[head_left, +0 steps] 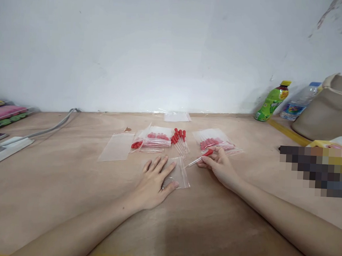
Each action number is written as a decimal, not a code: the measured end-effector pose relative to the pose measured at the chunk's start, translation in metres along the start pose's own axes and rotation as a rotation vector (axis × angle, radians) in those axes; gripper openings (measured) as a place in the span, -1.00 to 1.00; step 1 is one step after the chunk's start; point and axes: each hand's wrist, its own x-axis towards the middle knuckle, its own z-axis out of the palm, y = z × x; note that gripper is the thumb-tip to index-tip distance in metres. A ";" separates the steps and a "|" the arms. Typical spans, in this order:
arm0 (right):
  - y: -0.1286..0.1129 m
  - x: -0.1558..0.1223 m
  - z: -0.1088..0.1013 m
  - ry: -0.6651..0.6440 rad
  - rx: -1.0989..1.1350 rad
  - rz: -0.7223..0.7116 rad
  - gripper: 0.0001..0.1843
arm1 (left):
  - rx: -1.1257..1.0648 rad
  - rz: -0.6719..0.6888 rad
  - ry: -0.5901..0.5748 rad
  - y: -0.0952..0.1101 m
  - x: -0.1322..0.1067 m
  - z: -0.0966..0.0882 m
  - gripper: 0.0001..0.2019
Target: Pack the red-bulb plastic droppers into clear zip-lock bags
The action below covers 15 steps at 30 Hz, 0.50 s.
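My left hand (156, 182) lies flat with fingers spread on the left part of a small clear zip bag (177, 176). In my right hand (219, 165) is a glass dropper (199, 159) with a red rubber bulb, gripped by the bulb end. Its thin tip points left, close to the zip edge of the bag. Just beyond the bag lies a loose bunch of red-bulbed droppers (180, 140). Filled bags of droppers (159, 137) are stacked to its left, and another pile of filled bags (213, 141) sits to its right.
A flat plastic bag (116, 147) lies at left, another (177, 117) by the wall. A grey cable (56, 126) runs along the left. At right stand a green drink bottle (272, 102), a clear water bottle (300, 102) and a beige bin (329, 109).
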 end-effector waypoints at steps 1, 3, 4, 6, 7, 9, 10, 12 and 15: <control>-0.001 -0.001 0.000 -0.012 -0.001 0.006 -0.47 | 0.000 -0.002 -0.003 0.000 0.000 0.000 -0.42; -0.002 -0.002 0.000 -0.065 -0.003 0.015 -0.47 | 0.001 -0.009 -0.009 0.000 -0.001 -0.001 -0.42; -0.003 -0.004 -0.001 -0.104 -0.014 0.022 -0.48 | 0.001 -0.013 -0.012 0.001 -0.001 -0.001 -0.42; -0.003 -0.006 -0.002 -0.193 -0.063 0.045 -0.54 | 0.000 -0.021 -0.020 0.001 0.000 -0.002 -0.42; -0.002 -0.006 -0.004 -0.239 -0.106 0.059 -0.56 | -0.001 -0.025 -0.022 0.001 0.000 -0.002 -0.42; -0.001 -0.006 -0.006 -0.327 -0.220 0.071 -0.60 | -0.005 -0.030 -0.024 0.001 0.000 -0.002 -0.42; 0.001 -0.006 -0.007 -0.366 -0.280 0.065 -0.61 | -0.007 -0.030 -0.024 0.001 0.000 -0.002 -0.43; 0.003 -0.005 -0.006 -0.422 -0.393 0.019 -0.63 | -0.011 -0.027 -0.017 0.001 0.001 -0.002 -0.44; 0.003 -0.003 0.000 -0.478 -0.486 -0.060 -0.68 | -0.010 -0.024 -0.007 0.001 0.001 -0.001 -0.46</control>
